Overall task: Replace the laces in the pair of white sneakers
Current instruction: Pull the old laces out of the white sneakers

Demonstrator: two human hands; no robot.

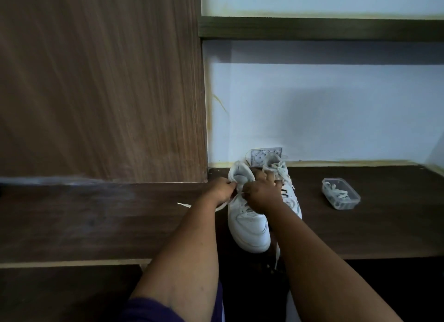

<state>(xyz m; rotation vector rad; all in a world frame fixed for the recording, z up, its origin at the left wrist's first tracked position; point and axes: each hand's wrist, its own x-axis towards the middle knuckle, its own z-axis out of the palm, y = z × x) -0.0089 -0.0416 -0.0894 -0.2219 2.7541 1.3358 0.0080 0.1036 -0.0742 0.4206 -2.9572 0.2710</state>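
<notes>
Both hands, left hand (pixel 222 189) and right hand (pixel 260 193), pinch the near sneaker's (pixel 248 222) lace (pixel 185 204).

No readable text, brand or number shows on the sneakers (pixel 249 223) or elsewhere.

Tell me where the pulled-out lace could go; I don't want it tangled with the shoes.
Bare dark desk lies right of the plastic tub, and between the tub and the sneakers. Left of the left hand the wood is bare except one lace tip. Around both hands, right hand included, it is crowded.
</notes>
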